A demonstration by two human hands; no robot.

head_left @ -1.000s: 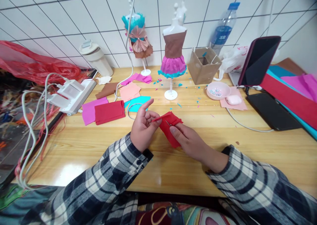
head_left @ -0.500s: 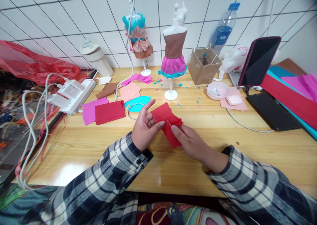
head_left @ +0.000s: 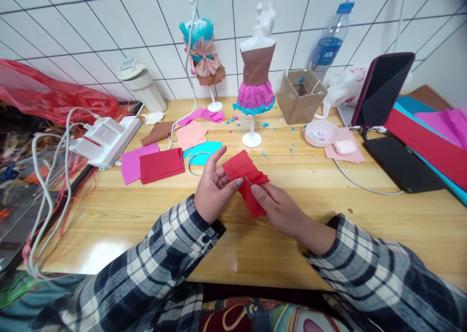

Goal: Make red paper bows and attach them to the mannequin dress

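- head view: my left grip pinches the red sheet
- my right grip clasps it with a thin rod
- both above the bench

front-right worktop: lying open | pink-skirted mannequin: blocking straight ahead | red sheets: crowding left | propped phone: obstructing far right
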